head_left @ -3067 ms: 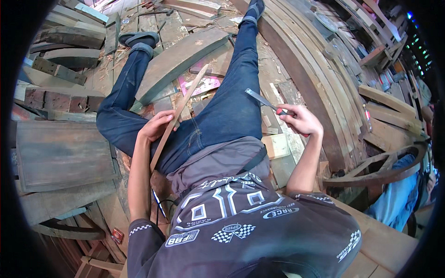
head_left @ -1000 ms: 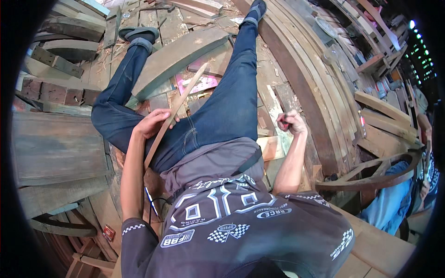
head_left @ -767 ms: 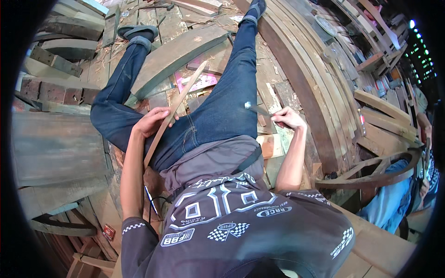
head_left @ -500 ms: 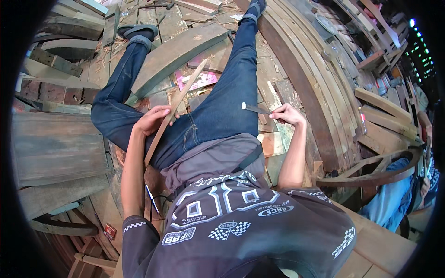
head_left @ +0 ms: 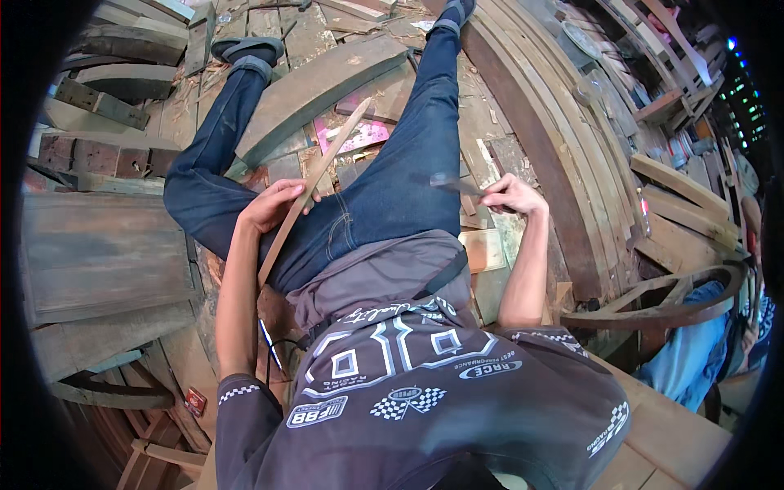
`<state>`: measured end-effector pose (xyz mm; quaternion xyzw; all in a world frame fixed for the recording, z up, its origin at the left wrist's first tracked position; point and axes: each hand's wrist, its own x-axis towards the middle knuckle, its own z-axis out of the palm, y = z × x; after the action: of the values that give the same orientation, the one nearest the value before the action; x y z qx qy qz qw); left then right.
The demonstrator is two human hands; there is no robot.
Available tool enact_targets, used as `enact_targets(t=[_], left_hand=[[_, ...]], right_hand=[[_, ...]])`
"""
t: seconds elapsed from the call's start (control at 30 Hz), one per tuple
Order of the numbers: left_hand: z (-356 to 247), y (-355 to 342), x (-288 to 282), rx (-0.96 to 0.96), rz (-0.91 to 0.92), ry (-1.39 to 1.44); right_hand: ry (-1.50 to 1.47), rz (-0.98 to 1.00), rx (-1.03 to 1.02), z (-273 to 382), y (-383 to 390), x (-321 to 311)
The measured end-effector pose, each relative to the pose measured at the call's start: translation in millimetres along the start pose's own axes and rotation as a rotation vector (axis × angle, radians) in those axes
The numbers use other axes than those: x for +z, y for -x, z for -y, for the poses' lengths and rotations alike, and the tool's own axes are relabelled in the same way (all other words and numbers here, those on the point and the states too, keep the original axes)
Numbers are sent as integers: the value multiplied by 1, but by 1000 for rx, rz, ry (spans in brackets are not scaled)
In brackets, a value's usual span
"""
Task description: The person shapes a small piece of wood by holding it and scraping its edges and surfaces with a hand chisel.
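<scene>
My left hand is closed on a long, thin, pale wooden strip, which lies slanted over my jeans toward the upper right, its tip beyond my lap. On the other side, my right hand grips a chisel with its fingers wrapped round the handle; the flat blade points left above my right thigh and is blurred. The two hands are apart, and the blade does not touch the strip.
A thick curved beam lies between my outstretched legs. Long curved planks run along the right. A dark board and wood pieces are at left. A person in blue jeans is behind a curved wooden frame at right.
The chisel was turned about in my right hand and its blade again points left. Over the last half second that hand rose slightly. My left hand keeps hold of the strip.
</scene>
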<state>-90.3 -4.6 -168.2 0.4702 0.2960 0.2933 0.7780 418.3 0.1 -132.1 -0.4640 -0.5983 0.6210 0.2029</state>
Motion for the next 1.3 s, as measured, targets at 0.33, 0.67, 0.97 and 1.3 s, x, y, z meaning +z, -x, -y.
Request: enact_targets(t=[0.33,0.67,0.97,1.3], left_hand=[[2,1,-3,-4,5,0],[1,3,-2,-8,12,-21],[2,-1,-6,0,16,7],[3,2,-3,2,10,1]], right_hand=[[364,-76,201,18,0,7],[262,-56,185,39,8,13],[264,-6,100,34,4,13],[-66,100,-86,38,7,13]])
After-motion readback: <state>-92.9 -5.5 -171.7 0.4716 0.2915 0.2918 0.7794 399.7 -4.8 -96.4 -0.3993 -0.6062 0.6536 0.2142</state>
